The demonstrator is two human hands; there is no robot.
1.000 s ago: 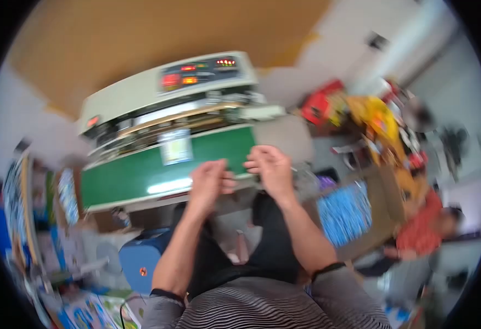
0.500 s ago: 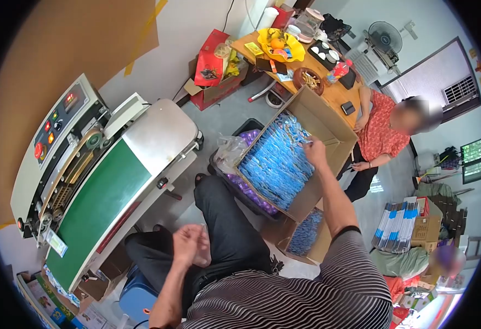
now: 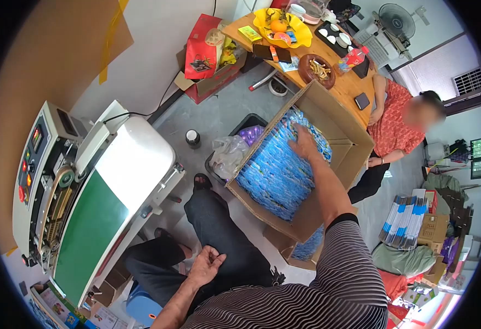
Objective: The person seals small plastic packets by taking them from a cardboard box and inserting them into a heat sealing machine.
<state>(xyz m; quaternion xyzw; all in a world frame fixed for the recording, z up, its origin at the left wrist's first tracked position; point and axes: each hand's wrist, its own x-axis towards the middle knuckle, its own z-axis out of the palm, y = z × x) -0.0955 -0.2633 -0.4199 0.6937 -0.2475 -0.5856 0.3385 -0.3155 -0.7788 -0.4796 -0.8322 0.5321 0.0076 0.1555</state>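
Observation:
My left hand [image 3: 206, 265] is over my lap, its thumb and fingers pressed together; whatever it may hold is too small to make out. Inside a large open cardboard box [image 3: 336, 123], my right hand [image 3: 304, 143] reaches down with fingers apart and touches the top of the blue patterned packets [image 3: 276, 170]. Those packets lie in dense rows and fill much of the box. A clear plastic bag [image 3: 228, 156] and purple items [image 3: 249, 135] sit in a black bin [image 3: 258, 119] beside the box.
A machine with a green belt [image 3: 89, 222] stands at the left. Behind the box is a wooden table [image 3: 344, 94] with fruit and cups. A person in red [image 3: 395, 118] sits at the right. Below is another box [image 3: 279, 241].
The view has shifted. My right hand has moved farther over the packets and its fingers have spread. The clear plastic piece at my left hand no longer shows plainly.

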